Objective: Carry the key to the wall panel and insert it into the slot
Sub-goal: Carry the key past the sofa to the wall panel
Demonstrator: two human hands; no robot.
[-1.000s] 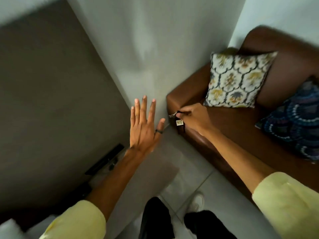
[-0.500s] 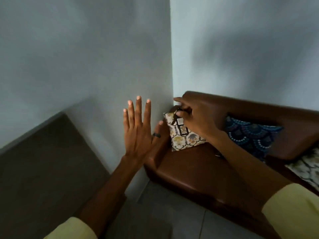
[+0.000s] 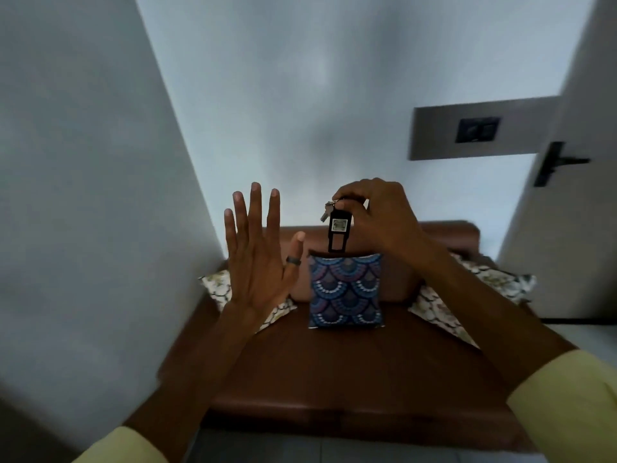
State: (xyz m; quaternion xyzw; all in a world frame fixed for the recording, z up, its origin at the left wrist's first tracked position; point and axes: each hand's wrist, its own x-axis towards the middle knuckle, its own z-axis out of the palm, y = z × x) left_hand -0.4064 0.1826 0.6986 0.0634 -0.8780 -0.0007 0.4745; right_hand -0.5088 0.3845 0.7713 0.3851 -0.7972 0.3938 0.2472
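Note:
My right hand [image 3: 379,213] is raised above the sofa and pinches a bunch of metal keys with a black rectangular key tag [image 3: 337,230] hanging straight down from the fingers. To its left, my left hand [image 3: 258,259] is held up flat with fingers spread, empty, a dark ring on the thumb. On the wall at the upper right is a grey panel [image 3: 434,135] carrying a dark switch plate [image 3: 477,129]. The panel is well to the right of and above the key.
A brown leather sofa [image 3: 350,362] fills the space below my hands, with a blue patterned cushion [image 3: 345,292] in the middle and floral cushions [image 3: 467,302] at either side. A white door with a black handle [image 3: 556,163] stands at the right edge. White walls close the corner on the left.
My view has swung right along the sofa, bringing the wall panel and the door into sight. My right hand has kept hold of the key tag, which now hangs straight down. My left hand stays spread.

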